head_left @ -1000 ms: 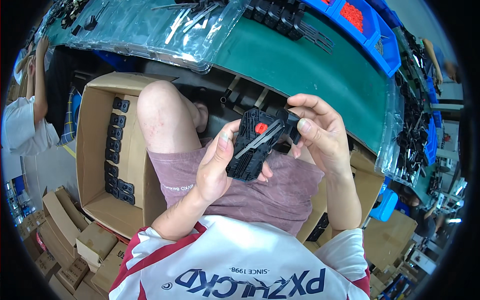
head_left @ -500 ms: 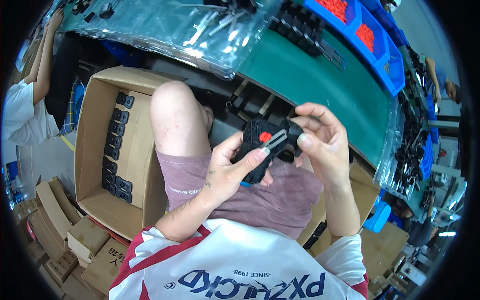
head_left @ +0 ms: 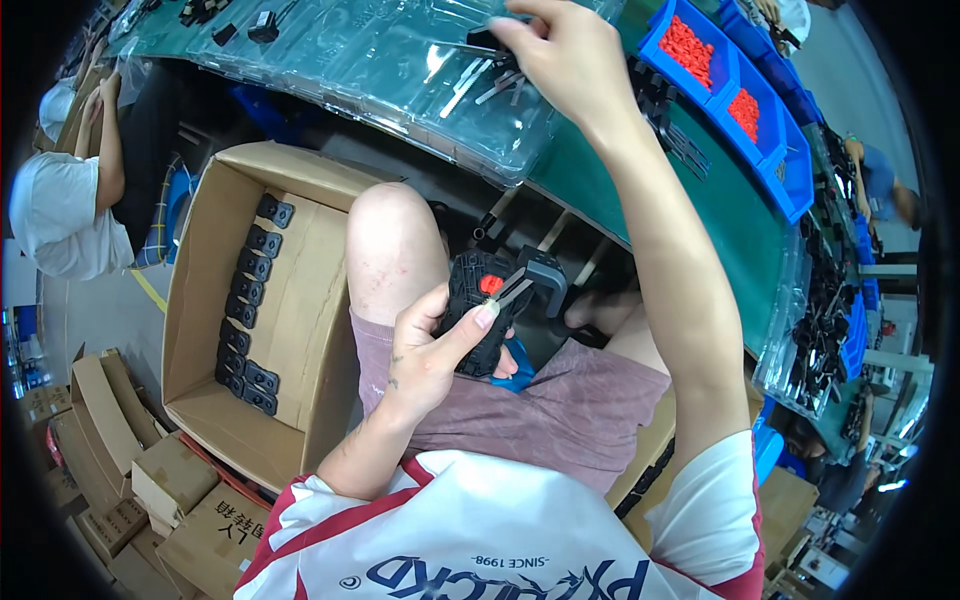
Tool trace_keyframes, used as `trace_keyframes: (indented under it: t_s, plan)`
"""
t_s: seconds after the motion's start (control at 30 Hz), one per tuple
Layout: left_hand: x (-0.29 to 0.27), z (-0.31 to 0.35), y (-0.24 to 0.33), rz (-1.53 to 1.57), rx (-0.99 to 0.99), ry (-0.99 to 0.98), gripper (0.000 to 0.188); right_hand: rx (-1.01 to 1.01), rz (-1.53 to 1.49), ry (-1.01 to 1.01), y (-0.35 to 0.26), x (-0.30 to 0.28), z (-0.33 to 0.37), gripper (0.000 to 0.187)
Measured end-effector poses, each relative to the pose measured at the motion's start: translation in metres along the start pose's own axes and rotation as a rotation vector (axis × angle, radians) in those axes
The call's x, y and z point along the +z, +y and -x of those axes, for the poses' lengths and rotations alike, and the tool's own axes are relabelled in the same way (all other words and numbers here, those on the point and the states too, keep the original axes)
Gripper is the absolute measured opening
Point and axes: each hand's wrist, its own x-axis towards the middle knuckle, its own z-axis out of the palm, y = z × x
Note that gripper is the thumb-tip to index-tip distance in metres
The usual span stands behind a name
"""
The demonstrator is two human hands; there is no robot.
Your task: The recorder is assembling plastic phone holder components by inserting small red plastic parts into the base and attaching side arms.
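Fetching seems our step: left hand (head_left: pixel 425 365) clasps the black housing (head_left: pixel 466 292); right hand (head_left: pixel 575 60), over the desk (head_left: pixel 588 185) (grasp unclear), next needs careful pinching.

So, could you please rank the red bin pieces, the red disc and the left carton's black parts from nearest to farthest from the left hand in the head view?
1. Red disc: on the black housing in the left hand.
2. Black parts: inside the left carton, left of that hand.
3. Red bin pieces: in the blue bins, upper right.
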Motion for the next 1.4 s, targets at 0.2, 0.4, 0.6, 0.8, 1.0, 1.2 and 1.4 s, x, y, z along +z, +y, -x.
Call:
trace_keyframes:
  t_s: [0.2, 0.4, 0.6, 0.8, 1.0, 1.2, 1.4]
  plan:
    - [-0.006, 0.005, 0.008, -0.038, -0.032, 0.044, 0.021, 0.128, -0.006, -0.185, 0.0, 0.003, -0.017, 0.028]
    - [-0.006, -0.003, 0.006, -0.052, -0.062, 0.036, 0.019, 0.429, -0.61, 0.087, -0.003, -0.033, -0.006, 0.016]
    - [0.006, -0.009, 0.011, -0.072, -0.146, -0.071, 0.015, 0.476, -1.059, -0.279, -0.016, -0.082, 0.062, 0.034]
    - [0.014, -0.012, 0.004, -0.116, -0.198, -0.213, 0.019, 0.698, -0.991, -0.522, -0.038, -0.102, 0.109, 0.027]
    - [0.021, -0.013, -0.005, -0.055, -0.249, -0.265, 0.024, 0.71, -0.906, -0.561, -0.033, -0.114, 0.121, 0.027]
    - [0.031, -0.01, -0.009, 0.068, -0.249, -0.271, 0.021, 0.679, -0.914, -0.546, -0.027, -0.12, 0.131, 0.028]
    - [0.038, -0.009, -0.004, -0.22, -0.256, -0.208, 0.019, 0.638, -0.974, -0.507, -0.025, -0.117, 0.138, 0.03]
